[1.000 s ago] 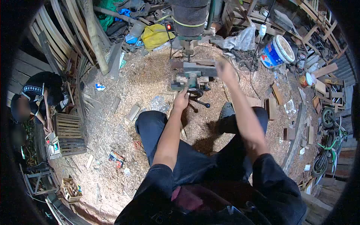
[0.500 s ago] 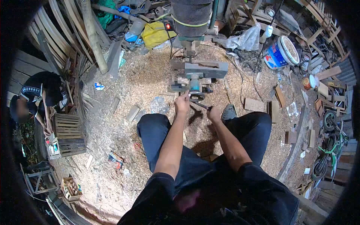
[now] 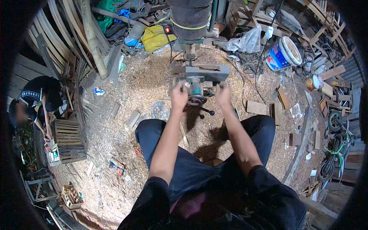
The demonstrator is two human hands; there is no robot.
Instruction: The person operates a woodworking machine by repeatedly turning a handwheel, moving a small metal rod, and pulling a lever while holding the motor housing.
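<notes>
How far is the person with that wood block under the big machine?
Done: the wood block sits on the vise under the drill head. In hand: the left hand and right hand are at the vise's two sides, grip unclear. Left: the drill head seems raised off the wood, so cutting probably remains.

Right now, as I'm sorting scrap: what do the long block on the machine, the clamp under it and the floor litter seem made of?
The long block looks like bare greyish wood: squared edges, a rectangular slot in its top. The clamp seems metal, with worn teal paint and a dark handwheel. The floor litter looks like pale, loose wood shavings and sawdust.
</notes>
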